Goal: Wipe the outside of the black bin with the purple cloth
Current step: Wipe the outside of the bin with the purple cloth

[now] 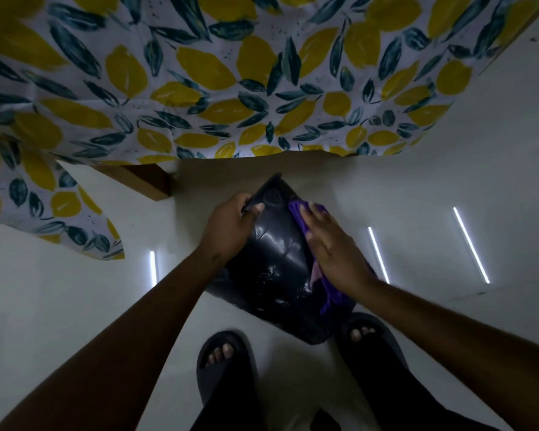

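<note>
The black bin (277,265) lies tipped over on the white floor, its base pointing away from me and its glossy side facing up. My left hand (231,227) grips the far edge of the bin near its base. My right hand (330,247) lies flat with fingers spread, pressing the purple cloth (330,290) against the bin's right side. The cloth shows above my fingertips and trails down below my wrist. The bin's open end is near my feet and partly hidden.
A table draped in a lemon-and-leaf patterned cloth (231,82) fills the upper view, with a wooden leg (147,181) just left of the bin. My feet in dark slippers (224,362) stand close below the bin. Light strips reflect on the floor (417,213).
</note>
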`<state>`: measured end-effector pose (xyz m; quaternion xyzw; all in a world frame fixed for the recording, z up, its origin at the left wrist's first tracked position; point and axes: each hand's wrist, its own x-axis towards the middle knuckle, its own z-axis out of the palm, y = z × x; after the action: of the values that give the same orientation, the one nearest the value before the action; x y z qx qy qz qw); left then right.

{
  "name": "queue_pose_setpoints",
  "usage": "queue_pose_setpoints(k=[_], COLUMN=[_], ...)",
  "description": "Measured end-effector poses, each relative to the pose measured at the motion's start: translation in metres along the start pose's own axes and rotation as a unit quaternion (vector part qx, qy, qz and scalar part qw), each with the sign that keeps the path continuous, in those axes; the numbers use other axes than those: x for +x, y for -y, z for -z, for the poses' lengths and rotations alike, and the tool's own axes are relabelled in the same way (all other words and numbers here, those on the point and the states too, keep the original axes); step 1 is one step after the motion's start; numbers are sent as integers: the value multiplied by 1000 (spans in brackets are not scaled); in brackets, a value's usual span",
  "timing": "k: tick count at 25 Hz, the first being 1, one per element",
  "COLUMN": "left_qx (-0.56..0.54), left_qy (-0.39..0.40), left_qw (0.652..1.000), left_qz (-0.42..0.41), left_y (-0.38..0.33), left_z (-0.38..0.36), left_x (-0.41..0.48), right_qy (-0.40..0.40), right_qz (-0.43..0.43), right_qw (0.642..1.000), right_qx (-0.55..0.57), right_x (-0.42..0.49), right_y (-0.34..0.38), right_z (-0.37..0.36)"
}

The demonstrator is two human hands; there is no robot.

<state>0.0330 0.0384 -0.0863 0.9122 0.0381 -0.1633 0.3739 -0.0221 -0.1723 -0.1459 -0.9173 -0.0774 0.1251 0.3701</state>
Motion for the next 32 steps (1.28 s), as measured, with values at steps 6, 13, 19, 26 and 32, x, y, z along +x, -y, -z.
queue_pose_setpoints(k=[6,13,19,26,32], left_qx=[28,23,-37,3,-77], left_qy=[-11,-50,-61,-29,-27], left_qw=[999,998,997,999,997], left_qz=[-25,-5,-1,40,-15], left_y=[-8,-5,-2,-26,-9], left_z=[-8,-11,-12,-13,-10], left_x=[17,16,10,36,1], right_qy=[-12,-13,-23,-9,-82], right_qz=[118,83,45,152,-31], right_qw=[976,974,989,944,981], right_qx=[-181,-211,-138,-295,-170], right_x=[-11,-31,26,-26,29], right_y=[25,22,23,14,5], right_z=[-5,-13,6,-14,23])
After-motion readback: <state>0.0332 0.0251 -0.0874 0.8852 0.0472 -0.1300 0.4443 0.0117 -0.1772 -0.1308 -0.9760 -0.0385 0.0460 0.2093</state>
